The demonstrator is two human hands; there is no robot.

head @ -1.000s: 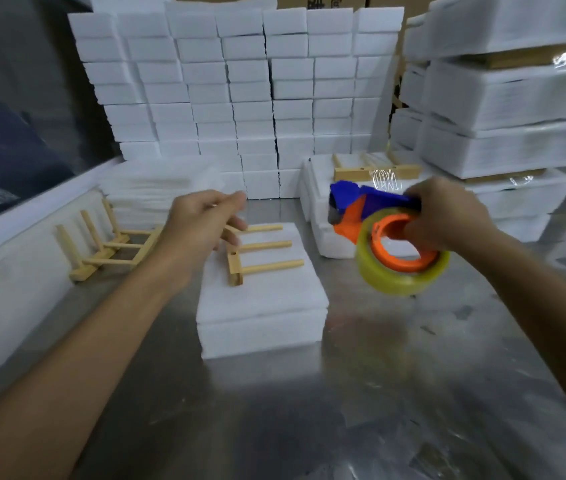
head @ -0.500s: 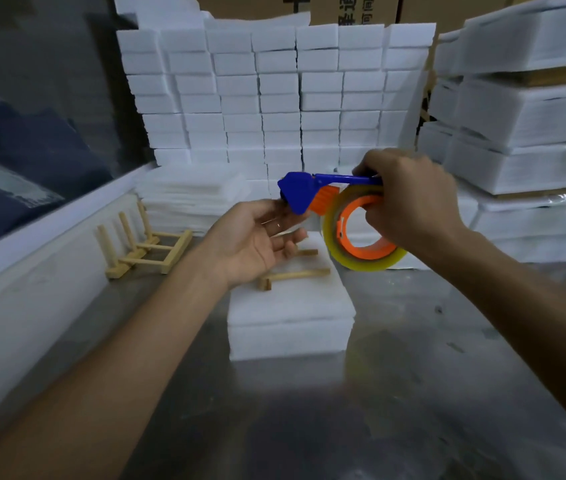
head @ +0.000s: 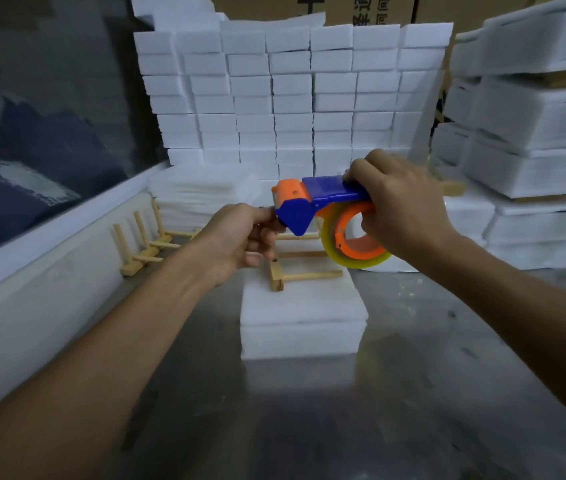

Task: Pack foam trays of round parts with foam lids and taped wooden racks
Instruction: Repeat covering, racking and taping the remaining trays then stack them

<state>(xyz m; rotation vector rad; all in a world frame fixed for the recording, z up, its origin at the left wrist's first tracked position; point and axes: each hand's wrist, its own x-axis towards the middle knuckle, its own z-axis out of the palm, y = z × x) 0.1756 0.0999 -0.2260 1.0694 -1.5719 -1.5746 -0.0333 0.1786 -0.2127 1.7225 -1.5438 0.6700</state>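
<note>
The right hand [head: 403,209] grips the tape gun [head: 312,206] above the foam tray [head: 302,317] mid-table. The left hand [head: 240,237] pinches at the gun's front end. A wooden rack [head: 304,266] lies on the tray.

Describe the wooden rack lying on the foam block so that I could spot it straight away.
On the metal table, find the lone white foam block in the middle, below both hands. The wooden rack lies flat on its top, pegs pointing right. The other rack, further left, lies on the table by the white wall, its pegs sticking up.
</note>
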